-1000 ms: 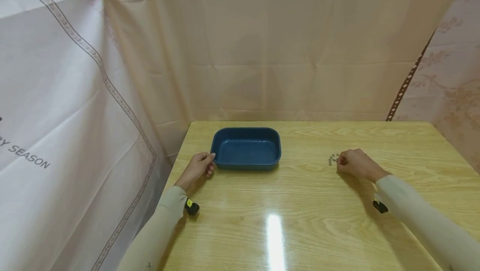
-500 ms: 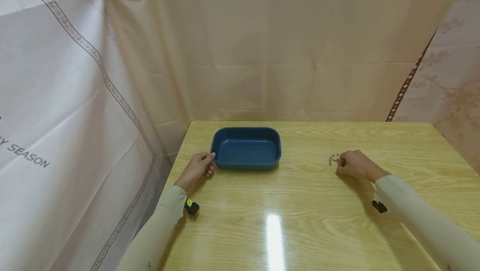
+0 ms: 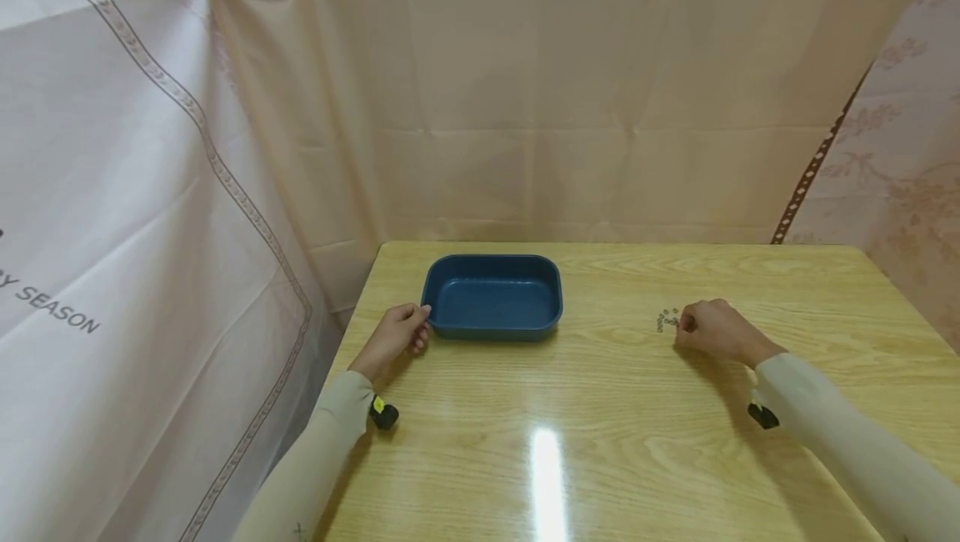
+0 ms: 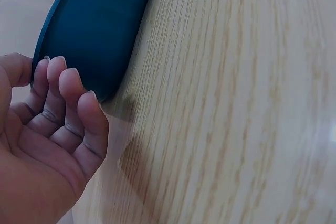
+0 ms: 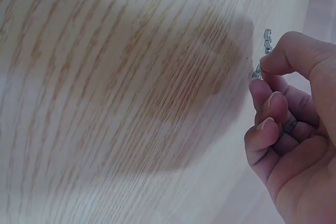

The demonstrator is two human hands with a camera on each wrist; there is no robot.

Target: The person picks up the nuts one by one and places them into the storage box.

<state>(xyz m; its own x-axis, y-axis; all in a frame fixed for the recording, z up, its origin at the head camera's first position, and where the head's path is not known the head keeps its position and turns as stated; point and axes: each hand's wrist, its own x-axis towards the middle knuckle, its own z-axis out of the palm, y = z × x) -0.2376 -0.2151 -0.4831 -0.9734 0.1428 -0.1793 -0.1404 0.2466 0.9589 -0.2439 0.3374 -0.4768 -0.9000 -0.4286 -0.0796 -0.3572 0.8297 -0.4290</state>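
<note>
A dark blue rectangular container (image 3: 491,304) with rounded corners stands at the left of the table. My left hand (image 3: 396,332) pinches its left rim near the front corner, thumb over the edge and fingers curled against the outer wall (image 4: 100,24). On the right side of the table lies a small cluster of silvery metal nuts (image 3: 661,322). My right hand (image 3: 718,330) is low over the table at the cluster's right edge. Its thumb and index finger pinch at a nut (image 5: 255,75), partly hidden by the fingertips; more nuts (image 5: 268,40) lie just beyond.
The wood-grain table (image 3: 615,425) carries a bright light reflection near its front. A beige cloth (image 3: 525,108) hangs behind the table's far edge. A pale printed cloth (image 3: 135,275) hangs along the left side.
My right hand shifts very slightly at the nuts, its fingertips staying beside the cluster. The left hand and the container have not moved.
</note>
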